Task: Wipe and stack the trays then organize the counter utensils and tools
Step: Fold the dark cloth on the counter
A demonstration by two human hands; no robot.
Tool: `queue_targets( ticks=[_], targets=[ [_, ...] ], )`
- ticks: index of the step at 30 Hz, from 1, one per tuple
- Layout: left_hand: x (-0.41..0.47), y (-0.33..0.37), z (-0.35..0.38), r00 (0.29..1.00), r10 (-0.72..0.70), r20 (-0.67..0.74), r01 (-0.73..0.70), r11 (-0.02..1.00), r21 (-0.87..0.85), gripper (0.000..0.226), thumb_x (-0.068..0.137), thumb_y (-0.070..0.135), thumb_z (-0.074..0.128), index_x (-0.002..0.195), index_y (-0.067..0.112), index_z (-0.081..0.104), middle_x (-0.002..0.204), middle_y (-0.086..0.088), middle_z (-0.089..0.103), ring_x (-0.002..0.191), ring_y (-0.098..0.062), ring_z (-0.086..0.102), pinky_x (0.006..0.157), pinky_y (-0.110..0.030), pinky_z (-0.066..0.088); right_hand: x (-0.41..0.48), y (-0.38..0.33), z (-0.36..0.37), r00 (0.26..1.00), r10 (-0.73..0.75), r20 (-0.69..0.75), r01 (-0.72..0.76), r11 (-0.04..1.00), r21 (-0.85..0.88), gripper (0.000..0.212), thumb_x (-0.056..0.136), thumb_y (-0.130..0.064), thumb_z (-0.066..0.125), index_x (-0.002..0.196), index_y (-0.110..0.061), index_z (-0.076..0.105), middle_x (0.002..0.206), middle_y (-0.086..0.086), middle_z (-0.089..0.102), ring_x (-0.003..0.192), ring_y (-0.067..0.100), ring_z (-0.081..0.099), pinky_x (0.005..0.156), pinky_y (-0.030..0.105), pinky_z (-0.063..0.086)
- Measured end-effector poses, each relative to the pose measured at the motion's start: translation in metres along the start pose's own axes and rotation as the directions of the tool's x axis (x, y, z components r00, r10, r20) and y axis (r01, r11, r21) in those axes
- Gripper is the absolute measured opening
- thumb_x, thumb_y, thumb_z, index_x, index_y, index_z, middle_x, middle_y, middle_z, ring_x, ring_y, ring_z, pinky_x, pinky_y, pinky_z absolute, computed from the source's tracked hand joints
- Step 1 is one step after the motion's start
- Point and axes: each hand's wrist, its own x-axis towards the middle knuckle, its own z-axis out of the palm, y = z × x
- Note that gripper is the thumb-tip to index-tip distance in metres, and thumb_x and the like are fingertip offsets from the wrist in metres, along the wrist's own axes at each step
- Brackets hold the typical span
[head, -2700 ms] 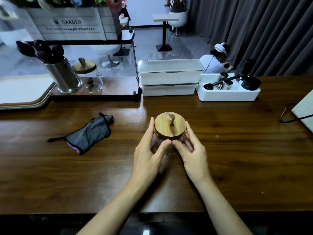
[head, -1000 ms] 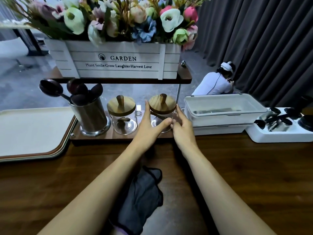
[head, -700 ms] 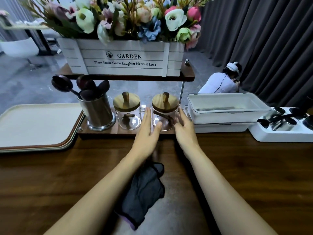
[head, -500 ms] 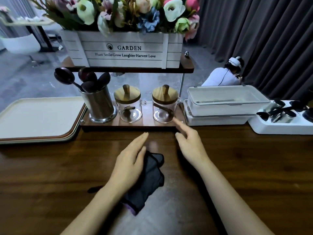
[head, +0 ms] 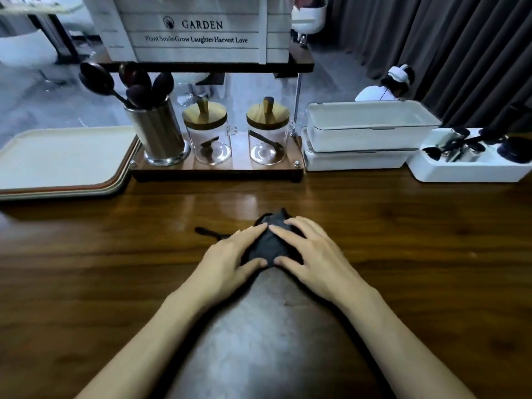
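Note:
A dark cloth (head: 267, 246) lies bunched on the wooden counter (head: 115, 269) in front of me. My left hand (head: 230, 254) and my right hand (head: 312, 254) both grip it, fingers draped over the top and thumbs tucked at its near edge. A stack of cream trays (head: 57, 156) sits at the back left. On the rack's lower shelf (head: 218, 169) stand a steel holder with dark spoons (head: 157, 133) and two glass jars with wooden lids (head: 208, 133) (head: 267, 131).
Two stacked white lidded boxes (head: 368, 131) sit right of the rack, and a white caddy with dark tools (head: 466, 168) beyond them. A white GARDEN planter (head: 198, 27) rests on the rack's top shelf. A person (head: 388, 87) sits behind the counter by dark curtains.
I carried the second jar to the rack shelf and set it beside the first. Both hands then let go, drew back to the counter and closed on the dark cloth.

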Motion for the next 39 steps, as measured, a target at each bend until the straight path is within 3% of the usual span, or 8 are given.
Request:
queue_targets(
  ticks=[4,6,9,13,20,27,34,39],
  targets=[
    [0.031,0.04,0.028,0.989,0.118,0.084,-0.117,0.993,-0.016,0.071,0.099,0.031,0.065,0.159,0.035,0.029,0.162,0.017,0.026,0.151,-0.003,0.008,0.123,-0.023,0.004,-0.044,0.037,-0.024,0.99,0.122,-0.073,-0.123,0.992,-0.012,0.056,0.092,-0.047,0.065,0.144,-0.033,0.05,0.153,-0.004,0.04,0.147,0.014,0.026,0.116,0.027,0.025],
    [0.037,0.055,0.045,0.987,0.148,0.059,-0.15,0.988,0.023,0.07,0.098,0.037,0.064,0.159,0.032,0.03,0.165,0.012,0.029,0.155,-0.011,0.012,0.126,-0.03,0.005,-0.062,0.055,-0.038,0.985,0.155,-0.074,-0.156,0.987,-0.02,0.051,0.094,-0.043,0.065,0.142,-0.033,0.052,0.154,-0.005,0.04,0.146,0.014,0.029,0.115,0.027,0.026],
    [0.026,0.061,0.059,0.997,0.045,-0.067,-0.043,0.999,0.027,0.058,0.099,0.049,0.058,0.152,0.03,0.046,0.159,0.007,0.042,0.152,-0.015,0.026,0.127,-0.039,0.016,-0.08,0.073,-0.056,0.982,0.178,-0.057,-0.178,0.984,0.006,0.041,0.097,-0.044,0.061,0.137,-0.036,0.058,0.15,-0.008,0.045,0.143,0.012,0.033,0.112,0.028,0.029],
    [0.023,0.056,0.051,0.952,-0.081,-0.295,0.101,0.993,0.054,0.034,0.102,0.027,0.06,0.134,0.022,0.066,0.138,0.002,0.065,0.131,-0.02,0.057,0.105,-0.027,0.039,-0.059,0.082,-0.075,0.986,0.115,-0.119,-0.107,0.992,0.069,0.025,0.1,-0.035,0.058,0.121,-0.029,0.07,0.132,-0.008,0.063,0.127,0.013,0.051,0.098,0.022,0.033],
    [0.062,0.069,0.045,0.983,-0.045,-0.18,0.088,0.966,0.241,0.032,0.093,0.019,0.07,0.124,0.023,0.074,0.116,-0.006,0.072,0.104,-0.033,0.062,0.086,-0.034,0.044,0.009,0.077,-0.064,0.991,0.065,0.12,-0.068,0.998,0.018,0.029,0.101,-0.033,0.054,0.126,-0.037,0.068,0.132,-0.004,0.067,0.126,0.027,0.054,0.099,0.037,0.044],
    [0.073,0.071,0.042,0.974,-0.121,-0.193,0.153,0.975,0.161,0.016,0.091,0.025,0.071,0.105,0.018,0.075,0.107,-0.007,0.073,0.103,-0.032,0.062,0.085,-0.036,0.046,0.009,0.078,-0.069,0.976,0.172,0.132,-0.18,0.982,0.051,0.041,0.095,-0.036,0.065,0.135,-0.027,0.063,0.134,0.001,0.064,0.125,0.026,0.056,0.101,0.035,0.043],
    [0.076,0.082,0.03,0.949,-0.061,-0.309,0.068,0.998,0.011,0.008,0.094,0.028,0.066,0.099,0.023,0.069,0.094,0.01,0.07,0.09,-0.015,0.058,0.077,-0.03,0.04,-0.002,0.092,-0.084,0.947,0.279,0.158,-0.314,0.907,0.28,0.008,0.086,-0.034,0.073,0.081,-0.029,0.074,0.081,-0.003,0.071,0.083,0.018,0.065,0.075,0.034,0.05],
    [0.076,0.082,0.027,0.943,-0.067,-0.326,0.049,0.997,-0.065,0.005,0.094,0.028,0.067,0.098,0.027,0.07,0.094,0.015,0.071,0.089,-0.007,0.062,0.077,-0.025,0.042,-0.013,0.095,-0.094,0.963,0.247,0.11,-0.27,0.838,0.474,0.012,0.092,-0.026,0.07,0.081,-0.022,0.072,0.07,-0.011,0.067,0.066,0.001,0.056,0.07,0.023,0.044]
  ],
)
